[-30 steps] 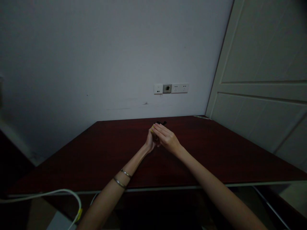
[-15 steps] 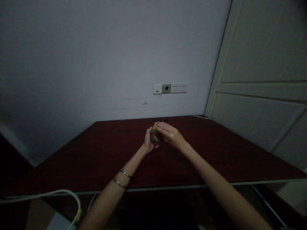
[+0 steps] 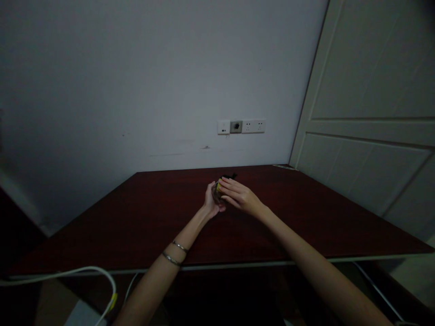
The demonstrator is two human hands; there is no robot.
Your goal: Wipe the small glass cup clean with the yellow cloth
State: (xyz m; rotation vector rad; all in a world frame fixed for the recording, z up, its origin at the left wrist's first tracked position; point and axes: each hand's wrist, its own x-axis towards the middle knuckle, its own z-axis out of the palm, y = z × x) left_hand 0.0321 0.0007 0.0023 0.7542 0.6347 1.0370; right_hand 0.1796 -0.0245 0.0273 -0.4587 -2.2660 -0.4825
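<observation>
Both my hands meet over the middle of a dark red table. My left hand cups a small object that looks clear with a yellow part; too dark to name. My right hand lies over it from the right, fingers curled onto its top. A small black thing lies on the table just behind the hands. Two bracelets sit on my left forearm.
A white wall rises behind the table with a row of sockets. A pale panelled door stands at the right. A white cable loops below the table's front edge at the left.
My right hand slid a little to the right and back over the small object, which showed more half a second ago. The left hand has barely moved.
</observation>
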